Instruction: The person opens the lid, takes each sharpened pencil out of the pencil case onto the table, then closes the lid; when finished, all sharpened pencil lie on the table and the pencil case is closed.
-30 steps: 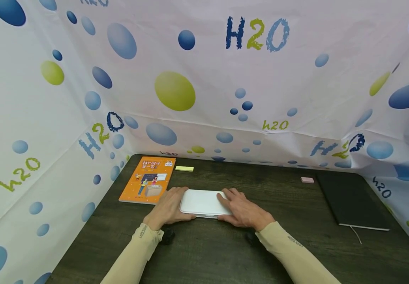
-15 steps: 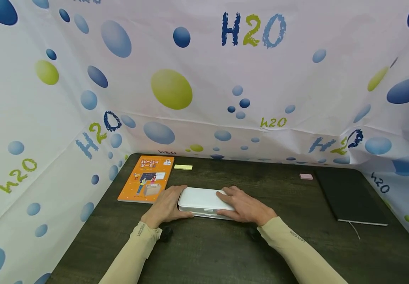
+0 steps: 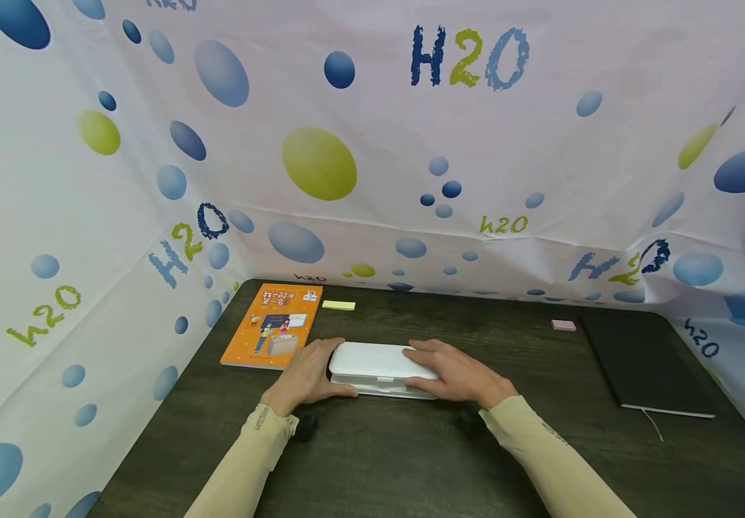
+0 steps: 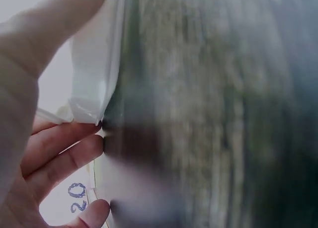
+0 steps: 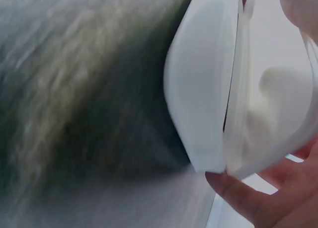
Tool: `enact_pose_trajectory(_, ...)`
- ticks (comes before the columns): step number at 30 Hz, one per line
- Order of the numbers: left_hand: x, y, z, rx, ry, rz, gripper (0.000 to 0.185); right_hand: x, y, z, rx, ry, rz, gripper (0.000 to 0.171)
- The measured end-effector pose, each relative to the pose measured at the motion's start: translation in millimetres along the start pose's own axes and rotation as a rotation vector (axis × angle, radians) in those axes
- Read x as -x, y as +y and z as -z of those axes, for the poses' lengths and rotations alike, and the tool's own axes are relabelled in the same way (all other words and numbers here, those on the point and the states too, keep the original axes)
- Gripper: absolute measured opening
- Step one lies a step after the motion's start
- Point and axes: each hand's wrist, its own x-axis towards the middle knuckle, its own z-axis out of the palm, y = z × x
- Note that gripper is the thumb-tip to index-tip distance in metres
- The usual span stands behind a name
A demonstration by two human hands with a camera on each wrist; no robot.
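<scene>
Left fingers (image 3: 328,350): curled round the left end of the white case (image 3: 375,361), thumb on the near edge.
Right fingers (image 3: 423,352): lie over the right end of the lid, bent a little, holding it too.
Left hand (image 3: 308,378): hugs the case's left side.
Right hand (image 3: 459,374): sits on top and round the right side.
White case: flat on the dark counter (image 3: 372,460), in the middle, between both hands; its lid looks a tiny bit open.
Orange book (image 3: 272,326): just left of the case, near the left hand.
Yellow sticky pad (image 3: 338,305): behind the book.
Pink eraser (image 3: 563,325): far right, beside the black notebook (image 3: 644,363).
</scene>
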Motion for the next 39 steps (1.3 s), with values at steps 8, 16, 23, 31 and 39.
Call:
enact_pose_trajectory(8, -0.4, -1.5, 2.2, 0.038, -0.021, 0.031, 0.099, 2, 8, 3, -0.035, 0.029, 0.042, 0.061)
enact_pose_trajectory(16, 2.1, 0.1, 2.4, 0.041, -0.017, 0.063, 0.102, 7, 16, 14, -0.172, 0.117, 0.055, 0.043)
enact_pose_trajectory(23, 1.9, 0.9, 1.6, 0.032, -0.019, 0.082, 0.105, 12, 19, 23, -0.236, 0.112, 0.033, 0.043)
enact_pose_trajectory(31, 2.5, 2.5, 1.2, 0.094, -0.043, 0.143, 0.104, 16, 22, 32, -0.205, 0.182, 0.104, 0.041)
enact_pose_trajectory(39, 4.2, 2.2, -1.2, 0.155, -0.018, 0.137, 0.102, 12, 31, 26, -0.175, 0.337, 0.138, 0.041)
